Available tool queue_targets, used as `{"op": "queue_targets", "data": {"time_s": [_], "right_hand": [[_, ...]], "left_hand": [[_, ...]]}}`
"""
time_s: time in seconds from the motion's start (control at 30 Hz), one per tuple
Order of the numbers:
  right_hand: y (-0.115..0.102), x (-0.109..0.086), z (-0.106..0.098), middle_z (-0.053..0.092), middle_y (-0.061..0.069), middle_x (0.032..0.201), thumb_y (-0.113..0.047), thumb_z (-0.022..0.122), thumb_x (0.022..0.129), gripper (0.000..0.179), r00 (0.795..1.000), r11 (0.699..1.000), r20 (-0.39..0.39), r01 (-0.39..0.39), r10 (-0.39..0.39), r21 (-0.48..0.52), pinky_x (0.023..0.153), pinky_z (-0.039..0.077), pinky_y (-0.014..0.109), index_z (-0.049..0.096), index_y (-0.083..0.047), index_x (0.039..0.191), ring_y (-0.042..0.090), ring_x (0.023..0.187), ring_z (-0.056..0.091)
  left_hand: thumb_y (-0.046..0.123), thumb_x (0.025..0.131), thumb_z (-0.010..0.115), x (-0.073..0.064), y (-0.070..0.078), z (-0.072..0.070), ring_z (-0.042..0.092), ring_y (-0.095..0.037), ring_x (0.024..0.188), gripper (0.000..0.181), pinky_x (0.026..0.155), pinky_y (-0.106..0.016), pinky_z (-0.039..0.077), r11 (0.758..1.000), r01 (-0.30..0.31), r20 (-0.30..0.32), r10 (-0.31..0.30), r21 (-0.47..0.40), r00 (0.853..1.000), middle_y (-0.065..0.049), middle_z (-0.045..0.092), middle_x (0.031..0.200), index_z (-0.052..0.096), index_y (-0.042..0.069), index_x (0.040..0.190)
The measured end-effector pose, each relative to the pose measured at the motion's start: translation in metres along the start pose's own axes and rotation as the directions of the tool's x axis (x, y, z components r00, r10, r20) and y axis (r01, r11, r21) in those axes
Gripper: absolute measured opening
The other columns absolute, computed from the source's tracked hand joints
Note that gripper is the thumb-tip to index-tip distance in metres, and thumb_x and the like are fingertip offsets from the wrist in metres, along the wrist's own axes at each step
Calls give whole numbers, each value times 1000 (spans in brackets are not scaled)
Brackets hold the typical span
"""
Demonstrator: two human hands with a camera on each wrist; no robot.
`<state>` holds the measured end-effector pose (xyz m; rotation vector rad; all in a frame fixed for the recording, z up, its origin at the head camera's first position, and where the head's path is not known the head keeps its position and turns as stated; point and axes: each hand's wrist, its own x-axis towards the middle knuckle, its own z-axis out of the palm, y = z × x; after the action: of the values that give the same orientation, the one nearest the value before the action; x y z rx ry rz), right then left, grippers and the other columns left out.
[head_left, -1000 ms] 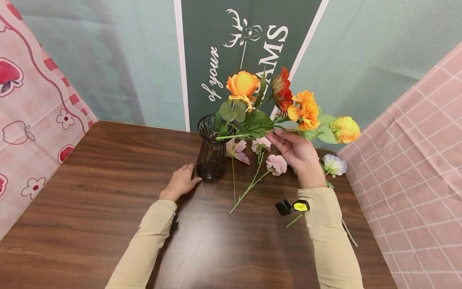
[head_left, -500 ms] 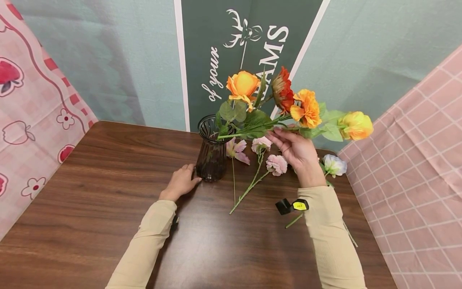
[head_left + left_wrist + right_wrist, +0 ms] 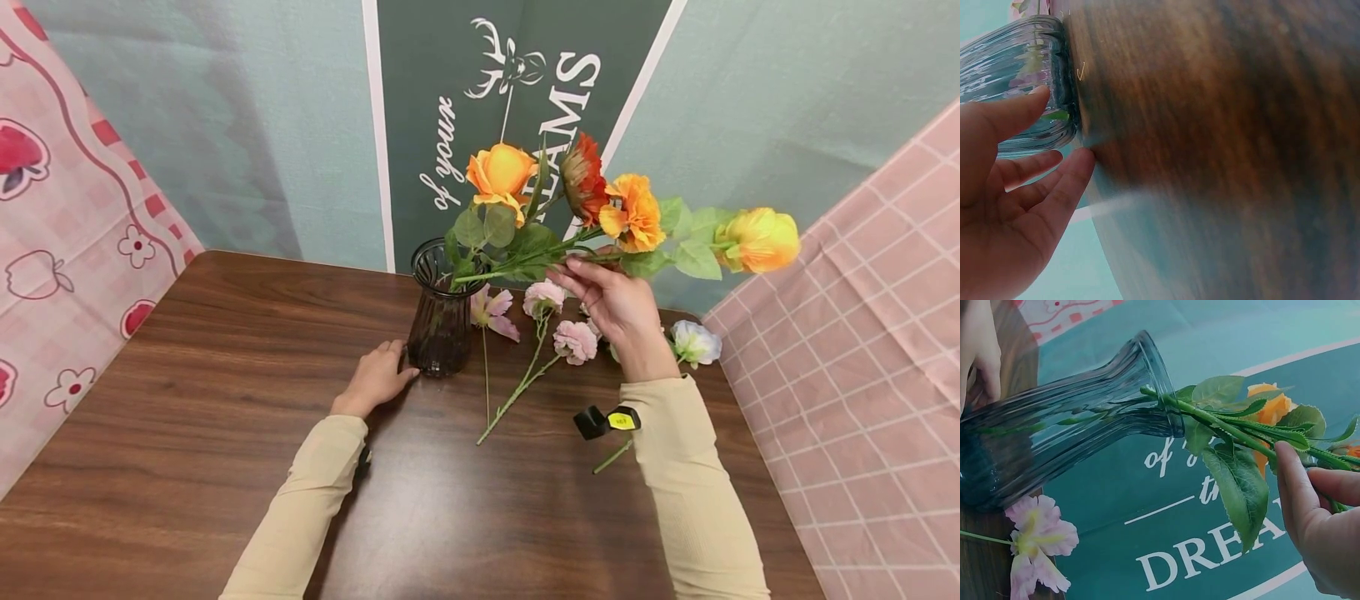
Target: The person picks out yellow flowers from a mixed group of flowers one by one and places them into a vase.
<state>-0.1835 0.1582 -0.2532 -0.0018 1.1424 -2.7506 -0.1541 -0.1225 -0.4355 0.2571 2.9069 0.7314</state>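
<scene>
A dark ribbed glass vase (image 3: 440, 337) stands upright at the table's back. My left hand (image 3: 375, 377) lies at the left of its base, thumb and relaxed fingers against the glass, as the left wrist view also shows. To the right of the mouth, my right hand (image 3: 621, 310) pinches the green stem of a yellow flower (image 3: 761, 240), held nearly level. The cut end of a stem (image 3: 1147, 392) overlaps the rim in the right wrist view. An orange rose (image 3: 501, 171), a red flower (image 3: 588, 179) and an orange carnation (image 3: 633, 215) lean right from the vase.
On the wooden table (image 3: 187, 400) lie a pale purple flower (image 3: 492, 312) and pink carnations (image 3: 575, 342) right of the vase. A bluish-white flower (image 3: 695, 343) is at the right edge. A printed cloth wall (image 3: 300, 125) stands close behind.
The yellow flower has shifted right and slightly up in my right hand, which has lifted a little. The other blooms have tilted slightly upward. My left hand and the vase have stayed put.
</scene>
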Motion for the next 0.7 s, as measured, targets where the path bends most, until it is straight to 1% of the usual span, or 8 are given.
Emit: {"op": "queue_targets", "data": {"time_s": [0.1, 0.17, 0.27, 0.4, 0.5, 0.6, 0.7], "right_hand": [[0, 1, 2, 60, 26, 73, 22, 45, 84, 18, 1000, 998, -1, 15, -15, -60, 81, 48, 43, 60, 13, 78, 38, 78, 65], [0, 1, 4, 60, 25, 73, 22, 45, 84, 18, 1000, 996, 11, 20, -20, -89, 82, 48, 43, 61, 12, 80, 38, 78, 65], [1, 1, 6, 60, 23, 75, 22, 45, 84, 21, 999, 991, 35, 31, -26, -128, 82, 48, 42, 59, 11, 94, 36, 78, 65], [2, 2, 10, 57, 21, 79, 23, 44, 84, 37, 996, 982, 67, 63, -52, -175, 81, 49, 42, 47, 6, 116, 34, 78, 65], [3, 3, 12, 56, 20, 81, 23, 44, 83, 43, 994, 976, 87, 78, -61, -201, 81, 49, 42, 42, 6, 122, 33, 77, 65], [5, 3, 15, 58, 18, 78, 23, 44, 83, 42, 992, 971, 106, 89, -67, -220, 80, 49, 43, 46, 4, 120, 29, 75, 65], [8, 3, 17, 61, 17, 74, 24, 43, 83, 36, 989, 966, 123, 106, -78, -236, 79, 50, 45, 51, 3, 112, 25, 73, 65]], "left_hand": [[28, 89, 60, 0, 0, 0, 51, -43, 105, 57, 87, -50, 42, 1000, 0, 2, 0, 5, 1000, -30, 49, 119, 43, -13, 125], [28, 89, 60, 1, 1, 0, 51, -43, 105, 57, 88, -49, 42, 1000, 1, 5, -1, 6, 1000, -30, 49, 119, 43, -12, 126], [28, 90, 59, 1, 1, 0, 50, -43, 106, 57, 88, -50, 42, 1000, 4, 12, -4, 4, 1000, -30, 48, 121, 42, -12, 127], [28, 90, 59, 1, 1, 0, 49, -43, 109, 58, 89, -50, 41, 1000, 9, 20, -9, 1, 1000, -31, 46, 123, 41, -12, 127], [28, 90, 59, 1, 0, 0, 49, -43, 109, 58, 90, -50, 41, 1000, 13, 21, -13, 1, 1000, -31, 46, 124, 41, -12, 128], [28, 89, 59, 1, 1, 0, 49, -43, 108, 57, 89, -50, 41, 1000, 13, 16, -13, -1, 1000, -30, 47, 122, 42, -11, 127], [28, 89, 60, 1, 1, 1, 51, -42, 106, 56, 88, -49, 42, 1000, 10, 10, -10, -2, 1000, -29, 49, 120, 43, -11, 126]]}}
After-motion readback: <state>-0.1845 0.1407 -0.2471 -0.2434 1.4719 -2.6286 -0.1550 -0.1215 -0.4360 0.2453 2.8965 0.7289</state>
